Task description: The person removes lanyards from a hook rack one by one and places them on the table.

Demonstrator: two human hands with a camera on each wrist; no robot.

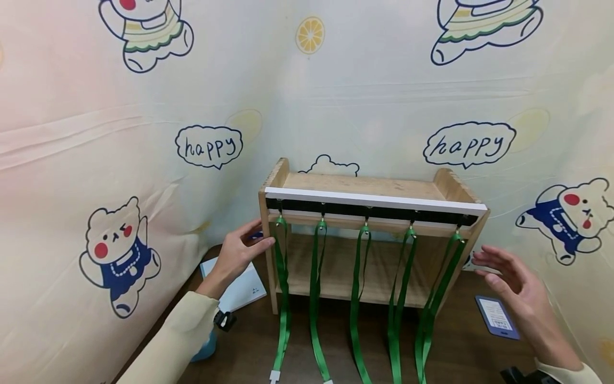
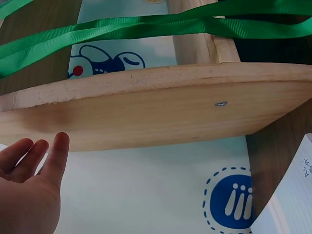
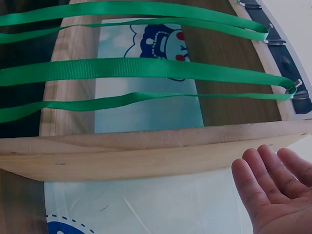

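A small wooden shelf [image 1: 364,184] stands on the dark table. Along its front upper edge runs a black-and-white strip [image 1: 345,207] with hooks. Several green lanyards [image 1: 356,298] hang from these hooks in a row. My left hand [image 1: 243,246] is at the shelf's left side panel [image 2: 131,117], its thumb right by the panel's front edge; in the left wrist view the fingers are extended just beside the wood. Off the right side panel [image 3: 122,163], my right hand [image 1: 515,288] is held with fingers loosely bent and nothing in it.
A light blue booklet [image 1: 247,288] lies on the table left of the shelf, near a blue object [image 1: 206,349] partly behind my left sleeve. To the right lies a blue-framed card [image 1: 497,317]. A printed cloth backdrop [image 1: 364,101] rises behind and on both sides.
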